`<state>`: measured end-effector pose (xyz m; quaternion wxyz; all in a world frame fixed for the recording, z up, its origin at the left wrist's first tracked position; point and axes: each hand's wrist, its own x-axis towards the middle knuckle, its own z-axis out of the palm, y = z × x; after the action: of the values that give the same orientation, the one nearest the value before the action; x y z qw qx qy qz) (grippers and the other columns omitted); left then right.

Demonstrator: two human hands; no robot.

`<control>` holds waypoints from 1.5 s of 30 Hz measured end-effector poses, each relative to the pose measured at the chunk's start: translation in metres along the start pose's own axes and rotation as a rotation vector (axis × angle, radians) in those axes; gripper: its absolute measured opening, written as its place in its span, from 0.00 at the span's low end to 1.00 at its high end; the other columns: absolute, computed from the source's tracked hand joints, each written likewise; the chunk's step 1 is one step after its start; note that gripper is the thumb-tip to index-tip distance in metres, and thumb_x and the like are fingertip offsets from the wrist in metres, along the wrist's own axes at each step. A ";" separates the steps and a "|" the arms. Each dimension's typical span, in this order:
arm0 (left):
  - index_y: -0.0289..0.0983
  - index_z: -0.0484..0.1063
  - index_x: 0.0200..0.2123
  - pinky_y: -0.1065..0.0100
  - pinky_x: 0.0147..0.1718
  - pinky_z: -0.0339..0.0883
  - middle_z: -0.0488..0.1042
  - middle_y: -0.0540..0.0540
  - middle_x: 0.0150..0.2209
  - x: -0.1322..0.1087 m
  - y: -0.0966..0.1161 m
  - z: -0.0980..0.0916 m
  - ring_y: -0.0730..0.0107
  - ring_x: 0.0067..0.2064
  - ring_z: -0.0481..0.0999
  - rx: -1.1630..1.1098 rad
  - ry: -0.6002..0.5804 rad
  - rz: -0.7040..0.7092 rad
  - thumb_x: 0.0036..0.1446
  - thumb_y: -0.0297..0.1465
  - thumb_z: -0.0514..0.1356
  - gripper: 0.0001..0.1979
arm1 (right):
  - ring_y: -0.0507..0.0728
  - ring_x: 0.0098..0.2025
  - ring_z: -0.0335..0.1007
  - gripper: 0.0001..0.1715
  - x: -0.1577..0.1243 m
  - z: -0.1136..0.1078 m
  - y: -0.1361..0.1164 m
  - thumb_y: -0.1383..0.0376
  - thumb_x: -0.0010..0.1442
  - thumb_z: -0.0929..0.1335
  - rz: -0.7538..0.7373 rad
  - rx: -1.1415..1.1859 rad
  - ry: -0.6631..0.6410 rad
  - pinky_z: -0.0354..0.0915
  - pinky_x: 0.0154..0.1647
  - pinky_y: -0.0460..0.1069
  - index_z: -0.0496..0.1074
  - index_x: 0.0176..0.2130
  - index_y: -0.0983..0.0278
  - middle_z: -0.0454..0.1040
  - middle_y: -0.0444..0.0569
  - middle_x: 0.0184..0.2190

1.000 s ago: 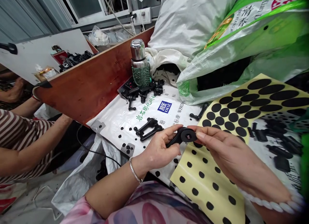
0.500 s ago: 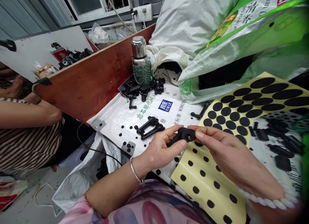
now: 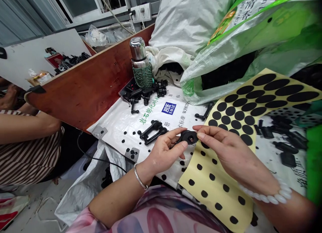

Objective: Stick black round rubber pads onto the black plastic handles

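**Hand position.** The black moulded part is held in the air between both hands, just above the edge of the yellow backing sheet, and touches neither surface. Its round head, pierced by a small square hole, faces upward.

**Grip state.** Both hands are closed on the part. The left hand grasps the narrow arm with curled fingers, while the right hand pinches the round head between thumb and index finger. Neither grip appears clenched hard: the remaining fingers of the right hand stay relaxed. This 2-hand hold appears suited to fine work, since 1 hand steadies the arm and the other controls the head.

**Work area.** The backing sheet carries rows of black adhesive dots and ovals, with some positions at lower centre bearing small dots. To the left, a white printed sheet holds scattered small black dots, a double-bar black bracket, and a single black bracket. More black parts lie in a heap beside a steel flask in a green net sleeve.

**Adjacent station.** At the left of the frame, a co-worker's striped sleeve is clear of these items.
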<state>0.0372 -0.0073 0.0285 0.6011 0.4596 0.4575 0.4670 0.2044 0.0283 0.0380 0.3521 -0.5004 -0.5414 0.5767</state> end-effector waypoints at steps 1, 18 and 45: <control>0.30 0.64 0.52 0.74 0.25 0.65 0.73 0.44 0.34 0.000 0.000 0.000 0.79 0.24 0.68 -0.001 0.008 0.000 0.51 0.35 0.61 0.26 | 0.63 0.48 0.67 0.23 0.000 0.000 -0.001 0.49 0.52 0.71 -0.014 -0.015 0.006 0.57 0.56 0.58 0.72 0.41 0.62 0.74 0.51 0.43; 0.32 0.67 0.50 0.72 0.24 0.61 0.76 0.43 0.35 0.000 -0.002 0.001 0.79 0.21 0.68 0.036 0.058 -0.001 0.54 0.40 0.59 0.24 | 0.61 0.43 0.68 0.11 0.001 0.006 -0.008 0.58 0.57 0.65 -0.284 -0.316 0.113 0.63 0.43 0.55 0.71 0.31 0.61 0.72 0.51 0.42; 0.34 0.69 0.45 0.75 0.23 0.61 0.73 0.49 0.29 -0.005 -0.012 -0.001 0.80 0.20 0.68 -0.068 0.097 0.018 0.57 0.38 0.58 0.16 | 0.56 0.36 0.69 0.19 -0.008 0.012 -0.004 0.57 0.55 0.69 -0.192 -0.118 -0.139 0.69 0.36 0.53 0.67 0.44 0.63 0.71 0.50 0.37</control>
<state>0.0374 -0.0136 0.0171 0.5894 0.4199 0.4655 0.5095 0.1947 0.0187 0.0426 0.3375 -0.4249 -0.6427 0.5408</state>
